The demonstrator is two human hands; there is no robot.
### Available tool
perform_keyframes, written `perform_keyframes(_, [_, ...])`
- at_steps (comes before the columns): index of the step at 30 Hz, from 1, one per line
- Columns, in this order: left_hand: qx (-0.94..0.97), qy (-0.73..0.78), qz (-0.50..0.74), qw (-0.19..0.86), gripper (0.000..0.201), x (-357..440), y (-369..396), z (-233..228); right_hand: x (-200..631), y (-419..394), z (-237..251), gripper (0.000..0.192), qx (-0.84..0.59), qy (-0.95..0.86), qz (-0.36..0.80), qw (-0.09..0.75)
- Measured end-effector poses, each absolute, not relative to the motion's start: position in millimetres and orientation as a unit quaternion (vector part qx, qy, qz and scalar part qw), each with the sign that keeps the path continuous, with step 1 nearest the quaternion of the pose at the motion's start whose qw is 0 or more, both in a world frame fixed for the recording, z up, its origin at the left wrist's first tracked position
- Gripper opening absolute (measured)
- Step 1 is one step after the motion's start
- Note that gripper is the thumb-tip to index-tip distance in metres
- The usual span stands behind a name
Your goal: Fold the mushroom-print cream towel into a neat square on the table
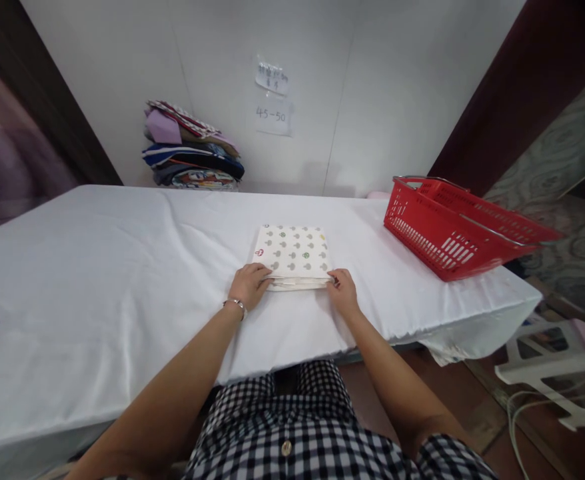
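Note:
A folded white cloth (295, 250) printed with small grey-green tree shapes lies flat on the table in front of me. Its layered front edge faces me. At its near left corner my left hand (250, 285) is closed on the edge, with a bracelet on the wrist. The near right corner is pinched between the thumb and fingers of my right hand (341, 291). Both hands rest low, close to the tabletop.
A white sheet (122, 280) covers the table. Folded fabrics (192, 147) are stacked at the back left by the wall. A red plastic basket (432, 227) stands at the right edge. Beyond it is a white stool (547, 360) on the floor.

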State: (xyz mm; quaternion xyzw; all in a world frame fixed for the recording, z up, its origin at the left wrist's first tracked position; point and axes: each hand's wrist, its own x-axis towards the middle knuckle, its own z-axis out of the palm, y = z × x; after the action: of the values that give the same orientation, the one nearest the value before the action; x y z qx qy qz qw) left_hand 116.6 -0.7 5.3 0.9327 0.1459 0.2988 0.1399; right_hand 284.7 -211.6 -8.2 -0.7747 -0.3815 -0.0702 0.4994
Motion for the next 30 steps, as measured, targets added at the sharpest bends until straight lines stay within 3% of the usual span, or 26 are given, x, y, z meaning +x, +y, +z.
perform_keyframes(10, [0.927, 0.168, 0.309, 0.128, 0.020, 116, -4, 4, 277, -210, 0, 0.013, -0.797, -0.382, -0.111, 0.454])
perform_keyframes(15, [0.947, 0.145, 0.285, 0.026, 0.032, 127, -31, 24, 274, -211, 7, 0.016, -0.832, -0.408, -0.153, 0.342])
perform_keyframes(20, [0.962, 0.076, 0.264, 0.005, 0.030, 160, -61, 33, 278, -205, 17, 0.017, -0.835, -0.460, -0.202, 0.223])
perform_keyframes(27, [0.966, 0.137, 0.221, -0.001, 0.018, 181, -73, 28, 282, -209, 9, 0.020, -0.838, -0.457, -0.166, 0.248])
perform_keyframes(30, [0.967, 0.160, 0.198, -0.023, 0.022, 172, -61, 28, 281, -210, 6, 0.022, -0.845, -0.442, -0.158, 0.254])
